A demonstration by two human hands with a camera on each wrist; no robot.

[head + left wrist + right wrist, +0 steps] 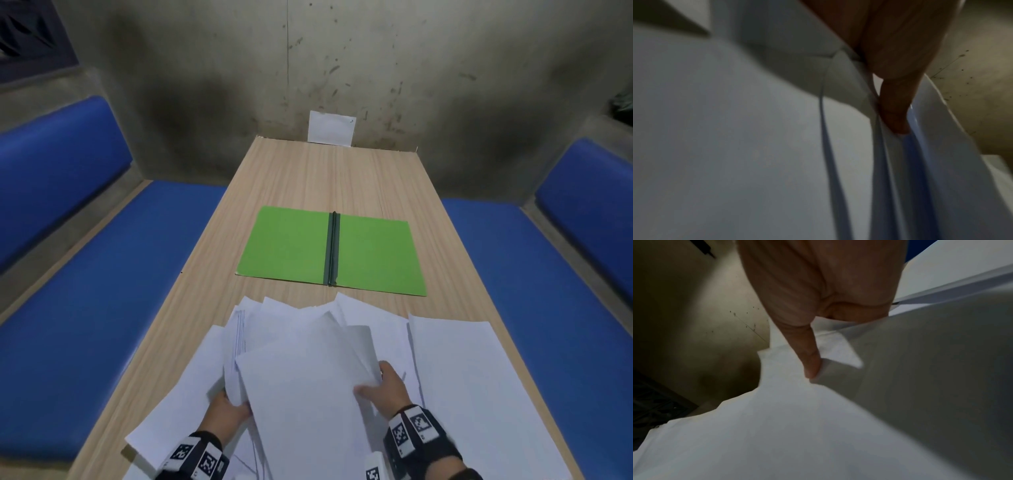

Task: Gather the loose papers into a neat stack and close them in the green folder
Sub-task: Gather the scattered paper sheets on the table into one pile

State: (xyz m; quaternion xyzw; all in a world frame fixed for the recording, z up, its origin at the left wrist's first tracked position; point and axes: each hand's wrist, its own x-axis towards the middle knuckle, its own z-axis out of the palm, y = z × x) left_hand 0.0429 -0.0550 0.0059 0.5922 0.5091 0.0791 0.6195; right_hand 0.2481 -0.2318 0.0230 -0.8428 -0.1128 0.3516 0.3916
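The green folder [332, 250] lies open and flat in the middle of the wooden table [308, 171], its dark spine running away from me. Near me, several loose white papers [301, 387] are spread in an untidy pile. My left hand [227, 406] grips the left edge of a lifted bunch of sheets. My right hand [383, 385] pinches the right edge of the same bunch, thumb on top. In the left wrist view a finger [895, 113] is tucked between the sheets [735, 146]. In the right wrist view the thumb [807, 353] presses on the paper [797, 426].
More sheets [479, 377] lie flat to the right of the pile, reaching the table's right edge. A small white card [330, 128] leans against the wall at the table's far end. Blue padded benches [102, 291] run along both sides.
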